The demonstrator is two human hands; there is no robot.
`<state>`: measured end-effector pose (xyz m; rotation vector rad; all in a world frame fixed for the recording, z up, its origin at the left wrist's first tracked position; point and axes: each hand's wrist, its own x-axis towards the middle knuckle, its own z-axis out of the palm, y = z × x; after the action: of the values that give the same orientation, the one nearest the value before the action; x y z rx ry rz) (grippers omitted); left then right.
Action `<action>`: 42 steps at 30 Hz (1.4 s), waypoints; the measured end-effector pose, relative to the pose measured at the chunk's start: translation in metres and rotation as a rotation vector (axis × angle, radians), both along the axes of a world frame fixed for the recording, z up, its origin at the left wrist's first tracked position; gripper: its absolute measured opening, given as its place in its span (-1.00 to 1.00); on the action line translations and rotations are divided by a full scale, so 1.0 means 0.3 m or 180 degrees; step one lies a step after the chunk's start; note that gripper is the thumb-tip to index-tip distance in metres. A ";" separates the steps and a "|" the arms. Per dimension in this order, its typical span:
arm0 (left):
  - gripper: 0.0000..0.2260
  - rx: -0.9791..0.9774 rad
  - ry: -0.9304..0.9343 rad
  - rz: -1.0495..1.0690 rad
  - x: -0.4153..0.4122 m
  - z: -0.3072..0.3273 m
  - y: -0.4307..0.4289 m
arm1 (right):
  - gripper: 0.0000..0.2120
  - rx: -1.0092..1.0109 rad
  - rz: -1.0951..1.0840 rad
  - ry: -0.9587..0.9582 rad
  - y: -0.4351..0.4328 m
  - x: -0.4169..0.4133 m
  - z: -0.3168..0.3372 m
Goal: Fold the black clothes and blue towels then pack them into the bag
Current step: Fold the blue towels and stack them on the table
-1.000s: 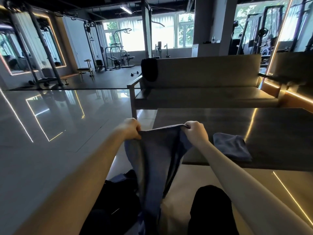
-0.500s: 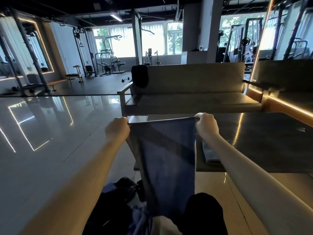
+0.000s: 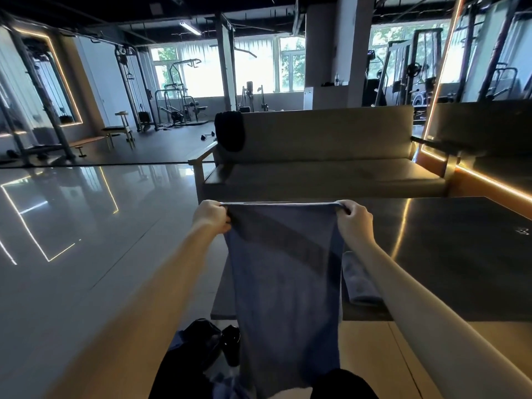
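Gripping blue towel (image 3: 283, 280) top corners | left hand (image 3: 211, 216), right hand (image 3: 355, 218) | arms outstretched, towel hanging

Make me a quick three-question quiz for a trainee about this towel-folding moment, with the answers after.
1. True or false: the left hand and the right hand each grip a top corner of the hanging blue towel.
2. Fill in: a black garment hangs over the ____ of the sofa.
3. The folded towel lies: A on the sofa, B on the table, C in the left hand.

Key: 1 true; 2 backrest; 3 B.
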<state>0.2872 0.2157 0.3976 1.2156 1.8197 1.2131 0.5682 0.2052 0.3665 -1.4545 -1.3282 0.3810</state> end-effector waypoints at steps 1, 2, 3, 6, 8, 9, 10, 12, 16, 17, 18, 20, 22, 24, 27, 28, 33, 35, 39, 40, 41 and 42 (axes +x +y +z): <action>-0.85 0.0113 -0.0037 -0.0033 0.002 -0.031 0.049 | -0.75 -0.0011 0.0022 0.0048 0.027 0.005 -0.014; -0.85 0.0182 0.0058 -0.0052 0.008 -0.058 0.089 | -0.74 -0.0019 0.0045 0.0083 0.057 0.007 -0.029; -0.80 0.0226 0.0170 -0.0090 0.011 -0.090 0.131 | -0.73 -0.0042 0.0062 0.0112 0.088 0.008 -0.045; -0.69 0.0374 0.0220 -0.0233 0.054 -0.154 0.216 | -0.71 -0.0109 0.0122 0.0176 0.188 0.005 -0.096; -0.67 0.0348 0.0184 -0.0421 0.092 -0.195 0.269 | -0.70 -0.0158 0.0148 0.0159 0.264 0.001 -0.140; -0.63 0.0282 0.0223 -0.0509 0.106 -0.224 0.305 | -0.70 -0.0207 0.0162 0.0148 0.304 -0.001 -0.166; -0.56 0.0157 0.0284 -0.0576 0.114 -0.257 0.340 | -0.69 -0.0261 0.0183 0.0129 0.345 -0.004 -0.194; -0.46 -0.0010 0.0447 -0.0678 0.121 -0.326 0.407 | -0.68 -0.0350 0.0221 0.0087 0.424 -0.007 -0.256; -0.40 -0.0196 0.0840 -0.0753 0.099 -0.493 0.542 | -0.66 -0.0586 0.0308 -0.0041 0.559 -0.004 -0.390; -0.37 -0.0248 0.0859 -0.0789 0.093 -0.533 0.575 | -0.66 -0.0655 0.0325 -0.0068 0.589 -0.005 -0.422; -0.34 -0.0298 0.0918 -0.0831 0.091 -0.565 0.604 | -0.65 -0.0716 0.0327 -0.0093 0.621 -0.006 -0.453; -0.33 -0.0335 0.1140 -0.0861 0.084 -0.627 0.660 | -0.64 -0.0824 0.0299 -0.0155 0.680 -0.009 -0.509; -0.33 -0.0340 0.1348 -0.0865 0.079 -0.682 0.718 | -0.64 -0.0878 0.0274 -0.0202 0.735 -0.012 -0.559; -0.33 -0.0352 0.1553 -0.0837 0.071 -0.731 0.778 | -0.65 -0.0884 0.0238 -0.0254 0.787 -0.016 -0.601; -0.32 -0.0408 0.1945 -0.0671 0.057 -0.784 0.861 | -0.68 -0.0728 0.0094 -0.0335 0.858 -0.028 -0.648; -0.31 -0.0411 0.2013 -0.0624 0.055 -0.794 0.884 | -0.69 -0.0669 0.0035 -0.0352 0.882 -0.034 -0.660; -0.24 -0.0427 0.2113 -0.0335 0.054 -0.834 0.969 | -0.74 -0.0597 -0.0207 -0.0266 0.992 -0.052 -0.712; -0.24 -0.0408 0.2140 -0.0239 0.058 -0.849 0.989 | -0.77 -0.0650 -0.0332 -0.0170 1.030 -0.052 -0.738; -0.30 -0.0261 0.2193 -0.0084 0.057 -0.866 1.036 | -0.82 -0.0724 -0.0603 -0.0194 1.081 -0.050 -0.785; -0.36 -0.0266 0.2240 -0.0098 0.051 -0.871 1.050 | -0.84 -0.0683 -0.0650 -0.0221 1.090 -0.052 -0.792; -0.45 -0.0262 0.2329 -0.0141 0.043 -0.878 1.062 | -0.86 -0.0624 -0.0700 -0.0232 1.097 -0.054 -0.798; -0.55 -0.0240 0.2475 -0.0216 0.036 -0.886 1.071 | -0.87 -0.0555 -0.0755 -0.0225 1.103 -0.056 -0.802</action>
<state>0.2980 0.5369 0.1317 1.8511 2.2953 0.6497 0.5513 0.5361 0.1259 -1.7646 -1.1837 0.2970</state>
